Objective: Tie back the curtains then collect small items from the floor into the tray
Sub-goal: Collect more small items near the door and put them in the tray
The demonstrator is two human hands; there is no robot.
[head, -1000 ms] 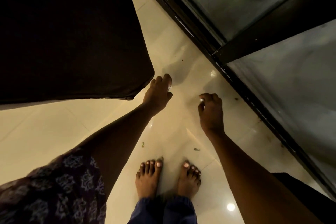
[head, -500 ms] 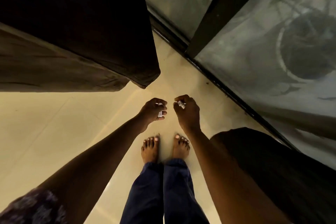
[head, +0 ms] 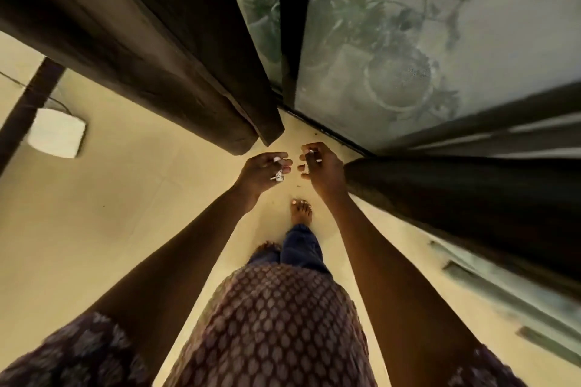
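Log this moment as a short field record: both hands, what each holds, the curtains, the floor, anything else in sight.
left hand: left hand with fingers curled, pinching a small white item
right hand: right hand with fingers curled on a small white piece; what it is cannot be told
hands: close together, apart, above the floor
curtains: dark curtain hanging at left; another dark curtain at right
floor: pale tiled floor, small specks near the foot
door: glass door, potted plants behind it
tray: not in view
other: white object on the floor at left
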